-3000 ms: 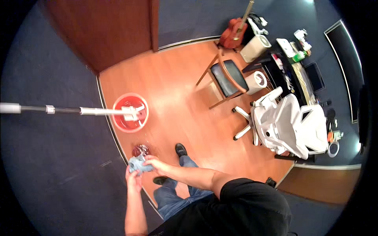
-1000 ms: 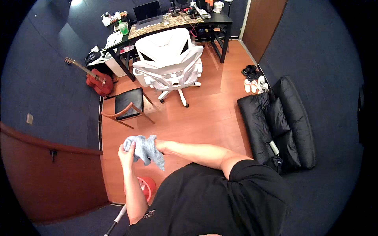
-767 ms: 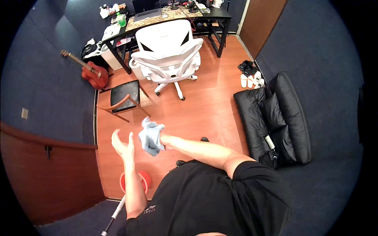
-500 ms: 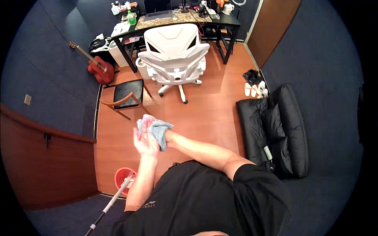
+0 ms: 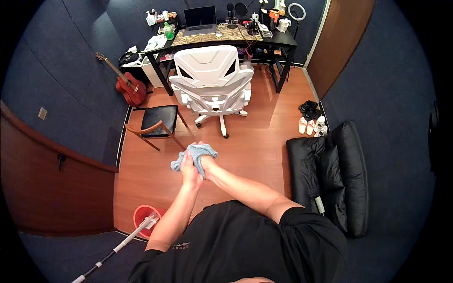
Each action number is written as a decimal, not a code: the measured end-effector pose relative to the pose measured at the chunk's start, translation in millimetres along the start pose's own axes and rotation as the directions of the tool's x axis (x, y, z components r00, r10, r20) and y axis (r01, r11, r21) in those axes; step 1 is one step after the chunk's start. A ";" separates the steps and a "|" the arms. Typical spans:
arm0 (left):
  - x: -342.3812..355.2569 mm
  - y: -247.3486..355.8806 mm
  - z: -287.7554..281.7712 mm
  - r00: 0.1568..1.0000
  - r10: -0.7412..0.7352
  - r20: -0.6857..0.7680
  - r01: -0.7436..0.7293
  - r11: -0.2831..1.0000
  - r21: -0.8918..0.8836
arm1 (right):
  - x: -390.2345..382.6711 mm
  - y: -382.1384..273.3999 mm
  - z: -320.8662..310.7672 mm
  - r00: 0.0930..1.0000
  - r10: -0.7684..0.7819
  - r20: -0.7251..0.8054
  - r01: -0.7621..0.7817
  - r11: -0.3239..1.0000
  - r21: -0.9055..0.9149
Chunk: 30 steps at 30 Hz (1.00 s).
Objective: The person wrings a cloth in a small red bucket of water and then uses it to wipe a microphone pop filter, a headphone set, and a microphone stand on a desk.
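A light blue-grey cloth (image 5: 201, 150) is bunched between my two hands, in front of my body at about waist height. My left hand (image 5: 189, 172) is closed on its near left side, with the thumb lying over the fabric. From the right my right hand (image 5: 208, 164) presses against the cloth, which covers most of its fingers. A few fingertips show above the cloth's upper edge, but I cannot tell whose they are. One loose end of the fabric sticks out to the left.
A red bucket (image 5: 140, 214) with a mop pole (image 5: 120, 246) stands at lower left. Ahead are a wooden chair (image 5: 159, 120), a white office chair (image 5: 207, 66) and a desk (image 5: 283, 39). A black sofa (image 5: 350, 179) and shoes (image 5: 310, 126) lie right; a red guitar (image 5: 130, 89) leans far left.
My left hand, spread open with its palm up before, has closed against the cloth. Both hands have moved slightly right and come together. The view has tilted, showing more of the desk.
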<state>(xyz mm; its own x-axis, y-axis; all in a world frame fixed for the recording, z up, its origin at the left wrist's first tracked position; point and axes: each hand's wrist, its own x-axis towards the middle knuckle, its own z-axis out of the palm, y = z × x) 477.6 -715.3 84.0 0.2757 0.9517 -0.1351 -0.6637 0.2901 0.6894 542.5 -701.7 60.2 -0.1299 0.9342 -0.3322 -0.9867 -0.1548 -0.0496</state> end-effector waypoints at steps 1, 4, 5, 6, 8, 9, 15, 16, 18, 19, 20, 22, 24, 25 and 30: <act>1.5 1.6 -2.4 1.000 0.006 -0.010 -0.005 0.994 0.109 | -33.7 -8.1 46.4 0.993 0.043 -0.106 -0.049 0.997 -0.052; 4.7 17.6 18.1 0.983 0.152 0.104 -0.183 0.873 0.452 | -31.6 -32.3 28.9 0.994 0.066 -0.082 -0.084 0.966 -0.245; 2.5 31.5 26.3 0.931 0.277 0.238 -0.365 0.687 0.629 | -17.0 -38.3 6.2 0.994 0.098 0.042 -0.074 0.916 -0.394; 4.9 40.5 28.6 0.850 0.356 0.389 -0.519 0.436 0.735 | -13.7 -51.6 -8.9 0.969 0.170 0.177 -0.057 0.856 -0.513; 13.9 54.9 23.0 0.707 0.508 0.492 -0.584 0.027 0.811 | -25.9 -53.7 22.6 0.781 0.279 0.559 -0.111 0.942 -0.316; 16.5 53.6 16.3 0.731 0.492 0.472 -0.516 -0.054 0.855 | -36.5 -49.0 30.0 0.790 0.243 0.562 -0.073 0.948 -0.308; 19.5 -0.9 -15.8 0.845 0.411 0.341 -0.367 -0.016 0.930 | 9.4 -14.9 -30.1 0.905 0.190 0.381 -0.054 0.939 -0.339; 16.2 0.1 -19.3 0.877 0.373 0.304 -0.329 0.003 0.944 | -0.7 -10.9 -21.4 0.895 0.191 0.403 -0.060 0.947 -0.315; 14.0 8.1 -27.3 0.884 0.333 0.328 -0.345 -0.007 0.938 | -10.9 -13.4 -14.1 0.888 0.226 0.401 -0.076 0.931 -0.357; 13.8 11.8 -27.8 0.888 0.287 0.359 -0.370 -0.017 0.929 | -13.9 -14.8 -7.7 0.881 0.251 0.400 -0.082 0.915 -0.394; 8.7 15.6 -30.3 0.866 0.312 0.392 -0.414 0.006 0.910 | -15.0 -14.6 -0.1 0.873 0.244 0.423 -0.051 0.907 -0.419; -3.9 36.0 5.2 0.845 0.368 0.389 -0.525 0.429 0.735 | -6.4 -25.5 -3.3 0.947 0.153 0.284 0.048 0.802 -0.595; -15.4 48.5 24.8 0.946 0.264 0.186 -0.309 0.909 0.279 | -7.7 -23.5 3.0 0.970 0.152 0.189 -0.001 0.782 -0.624; -8.4 42.7 10.5 0.971 0.149 0.184 -0.147 0.989 -0.028 | -9.0 -18.1 8.7 0.967 0.161 0.199 -0.037 0.858 -0.513; -3.6 34.9 0.0 0.973 -0.152 0.172 0.190 0.954 -0.233 | 7.7 -11.0 -3.7 0.993 0.024 0.120 0.003 0.976 -0.218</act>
<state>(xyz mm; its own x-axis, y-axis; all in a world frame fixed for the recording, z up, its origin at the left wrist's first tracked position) 453.4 -708.5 108.6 0.4892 0.8647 -0.1138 -0.7422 0.4813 0.4664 552.7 -694.0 54.6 -0.1642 0.9620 -0.2181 -0.9420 -0.2186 -0.2547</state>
